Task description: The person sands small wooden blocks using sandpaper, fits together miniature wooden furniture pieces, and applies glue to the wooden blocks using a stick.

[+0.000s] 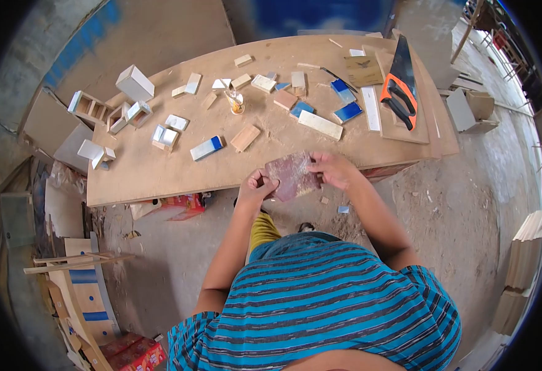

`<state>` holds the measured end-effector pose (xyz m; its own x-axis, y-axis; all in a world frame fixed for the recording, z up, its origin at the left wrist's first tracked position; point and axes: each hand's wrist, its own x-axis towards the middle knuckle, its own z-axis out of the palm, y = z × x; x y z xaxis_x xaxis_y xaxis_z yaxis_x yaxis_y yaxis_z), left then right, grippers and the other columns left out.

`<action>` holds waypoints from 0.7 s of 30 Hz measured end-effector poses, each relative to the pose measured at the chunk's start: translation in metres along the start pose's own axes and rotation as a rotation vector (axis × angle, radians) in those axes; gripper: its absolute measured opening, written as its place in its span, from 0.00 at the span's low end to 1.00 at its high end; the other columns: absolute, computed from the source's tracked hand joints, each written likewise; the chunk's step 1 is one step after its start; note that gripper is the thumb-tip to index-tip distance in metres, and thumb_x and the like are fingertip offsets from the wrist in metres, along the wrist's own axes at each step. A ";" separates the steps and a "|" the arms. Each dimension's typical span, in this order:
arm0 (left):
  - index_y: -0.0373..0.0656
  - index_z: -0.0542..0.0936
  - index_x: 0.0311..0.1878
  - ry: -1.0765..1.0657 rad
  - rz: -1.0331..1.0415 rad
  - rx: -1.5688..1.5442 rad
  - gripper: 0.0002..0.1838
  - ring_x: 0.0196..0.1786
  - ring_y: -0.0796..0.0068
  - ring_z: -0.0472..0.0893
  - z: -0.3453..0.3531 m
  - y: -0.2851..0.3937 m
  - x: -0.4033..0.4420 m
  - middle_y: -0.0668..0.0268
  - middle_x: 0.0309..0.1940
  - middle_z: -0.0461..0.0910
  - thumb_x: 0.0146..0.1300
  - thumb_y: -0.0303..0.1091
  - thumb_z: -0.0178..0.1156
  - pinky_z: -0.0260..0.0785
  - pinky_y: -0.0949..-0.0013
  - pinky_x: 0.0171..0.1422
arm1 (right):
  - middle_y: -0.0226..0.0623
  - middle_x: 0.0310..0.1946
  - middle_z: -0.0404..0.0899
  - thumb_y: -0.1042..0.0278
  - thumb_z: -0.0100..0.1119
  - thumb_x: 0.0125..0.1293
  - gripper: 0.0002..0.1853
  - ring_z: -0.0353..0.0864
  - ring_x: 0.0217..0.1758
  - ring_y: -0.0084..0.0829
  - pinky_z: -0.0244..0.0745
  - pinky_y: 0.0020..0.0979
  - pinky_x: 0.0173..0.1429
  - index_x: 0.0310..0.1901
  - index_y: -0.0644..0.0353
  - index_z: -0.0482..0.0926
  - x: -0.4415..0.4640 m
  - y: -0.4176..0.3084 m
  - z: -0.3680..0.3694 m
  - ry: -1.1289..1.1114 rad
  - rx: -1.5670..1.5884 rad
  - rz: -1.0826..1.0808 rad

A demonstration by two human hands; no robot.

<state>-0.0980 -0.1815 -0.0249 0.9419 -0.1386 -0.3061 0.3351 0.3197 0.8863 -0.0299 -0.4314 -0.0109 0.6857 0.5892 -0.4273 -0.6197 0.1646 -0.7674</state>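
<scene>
A worn, reddish-brown piece of sandpaper [290,178] with pale dusty patches is stretched between my two hands, just off the table's front edge. My left hand [258,185] pinches its left side between thumb and fingers. At its upper right side, my right hand [336,170] grips it the same way. Beyond it on the wooden table [178,176] lie a bare wood block [245,138] and a white block with a blue end [206,148]. A long pale wood strip [320,125] lies farther to the right.
A handsaw [401,93] with an orange and black handle lies on boards at the table's right. A small cup [236,104] with sticks stands mid-table among several blocks. Small wooden box shapes [136,83] stand at the left. Stacked boards [521,266] are at the far right.
</scene>
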 end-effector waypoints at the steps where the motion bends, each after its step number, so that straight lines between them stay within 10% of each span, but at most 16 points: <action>1: 0.41 0.77 0.47 0.055 0.032 0.043 0.14 0.27 0.85 0.74 -0.001 -0.003 0.005 0.77 0.25 0.75 0.58 0.27 0.69 0.73 0.75 0.37 | 0.26 0.41 0.82 0.72 0.65 0.61 0.18 0.82 0.41 0.24 0.77 0.30 0.46 0.53 0.58 0.77 0.005 -0.007 0.001 0.024 -0.105 -0.014; 5: 0.43 0.69 0.64 0.249 0.166 0.309 0.32 0.25 0.82 0.77 0.005 -0.004 0.013 0.72 0.24 0.78 0.56 0.24 0.69 0.72 0.75 0.31 | 0.37 0.35 0.83 0.65 0.74 0.48 0.21 0.83 0.38 0.31 0.76 0.30 0.42 0.45 0.58 0.81 0.040 -0.022 -0.005 0.318 -1.051 -0.208; 9: 0.50 0.55 0.77 0.237 0.222 0.921 0.49 0.22 0.79 0.78 0.017 0.010 0.010 0.66 0.19 0.78 0.53 0.21 0.69 0.69 0.73 0.26 | 0.45 0.37 0.83 0.68 0.72 0.44 0.17 0.83 0.44 0.41 0.78 0.38 0.45 0.39 0.60 0.82 0.056 -0.043 0.019 0.431 -1.346 -0.301; 13: 0.57 0.61 0.75 0.186 0.337 1.489 0.51 0.25 0.61 0.82 0.026 0.029 0.017 0.65 0.18 0.80 0.47 0.35 0.76 0.73 0.60 0.32 | 0.48 0.40 0.83 0.72 0.64 0.51 0.10 0.83 0.47 0.46 0.78 0.43 0.48 0.37 0.60 0.82 0.082 -0.050 0.031 0.429 -1.654 -0.326; 14: 0.60 0.64 0.73 0.135 0.147 1.535 0.48 0.43 0.55 0.83 0.034 0.045 0.014 0.59 0.37 0.84 0.46 0.44 0.75 0.74 0.55 0.45 | 0.48 0.40 0.83 0.73 0.63 0.52 0.09 0.83 0.47 0.47 0.78 0.43 0.49 0.37 0.61 0.82 0.089 -0.047 0.032 0.419 -1.729 -0.359; 17: 0.59 0.65 0.73 -0.050 0.662 1.746 0.45 0.67 0.57 0.71 0.017 0.050 0.029 0.57 0.64 0.73 0.50 0.52 0.71 0.67 0.54 0.64 | 0.47 0.39 0.84 0.74 0.60 0.54 0.09 0.83 0.47 0.48 0.79 0.44 0.50 0.38 0.61 0.83 0.091 -0.052 0.048 0.420 -1.793 -0.370; 21: 0.57 0.63 0.74 -0.255 0.627 1.826 0.45 0.79 0.59 0.52 -0.009 0.045 0.053 0.63 0.77 0.54 0.54 0.62 0.63 0.47 0.47 0.77 | 0.47 0.43 0.82 0.71 0.61 0.55 0.10 0.82 0.49 0.45 0.78 0.43 0.50 0.39 0.62 0.82 0.077 -0.066 0.054 0.463 -1.831 -0.363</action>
<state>-0.0328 -0.1658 -0.0040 0.8169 -0.5749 0.0467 -0.5760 -0.8086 0.1205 0.0432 -0.3538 0.0327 0.8941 0.4478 0.0066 0.4403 -0.8763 -0.1957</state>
